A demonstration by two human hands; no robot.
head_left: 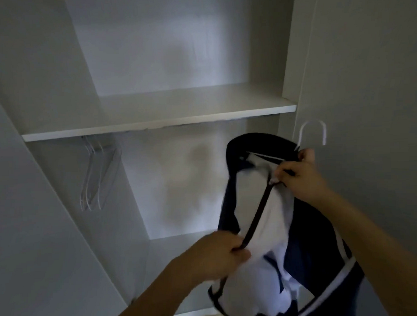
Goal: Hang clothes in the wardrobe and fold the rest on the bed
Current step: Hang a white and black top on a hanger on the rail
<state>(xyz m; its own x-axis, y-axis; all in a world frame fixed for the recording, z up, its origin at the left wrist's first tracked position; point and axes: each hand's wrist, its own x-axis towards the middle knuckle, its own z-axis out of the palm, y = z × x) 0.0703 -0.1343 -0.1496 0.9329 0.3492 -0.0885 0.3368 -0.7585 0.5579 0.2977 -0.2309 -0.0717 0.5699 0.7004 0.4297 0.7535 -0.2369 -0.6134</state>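
A navy and white jacket (271, 217) hangs on a white hanger whose hook (313, 133) sticks up above the collar, in front of the open wardrobe. My right hand (298, 176) grips the top of the jacket by the collar and the hanger's neck. My left hand (220, 254) pinches the dark zip edge lower down on the jacket's front. The jacket's lower part bunches toward the bottom edge of the view.
The wardrobe has a white shelf (159, 119) across it, with several bare white hangers (94, 176) on a rail under its left end. A second shelf (182, 239) lies lower. The wardrobe's door (370, 81) stands at the right, close behind the hook.
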